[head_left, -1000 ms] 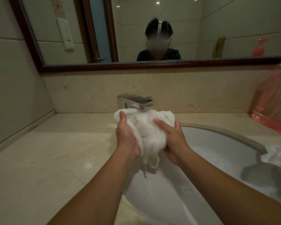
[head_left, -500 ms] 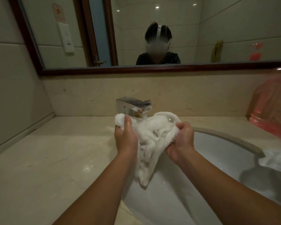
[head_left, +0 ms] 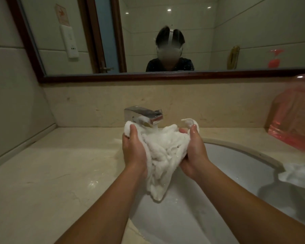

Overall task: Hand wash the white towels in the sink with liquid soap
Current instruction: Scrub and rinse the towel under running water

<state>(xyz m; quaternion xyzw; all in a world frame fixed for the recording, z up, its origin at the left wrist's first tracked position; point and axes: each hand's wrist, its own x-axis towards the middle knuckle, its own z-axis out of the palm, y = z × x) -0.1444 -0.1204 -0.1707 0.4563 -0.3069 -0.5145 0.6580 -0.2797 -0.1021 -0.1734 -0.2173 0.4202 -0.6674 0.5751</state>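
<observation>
Marble counter (head_left: 60,173), white sink (head_left: 236,164), left hand (head_left: 133,154) and right hand (head_left: 195,152), both grips holding towel (head_left: 163,155) under tap (head_left: 143,115)

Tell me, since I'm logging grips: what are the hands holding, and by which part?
Both hold one white towel under the faucet: the left hand grips its bunched left edge, the right hand its right edge.

Hands move apart: left hand (head_left: 133,152) and right hand (head_left: 194,152) no longer squeeze the towel (head_left: 160,155) into a ball; it spreads open between them under the faucet (head_left: 144,116). Right thumb now points up. Towel tail hangs lower.
</observation>
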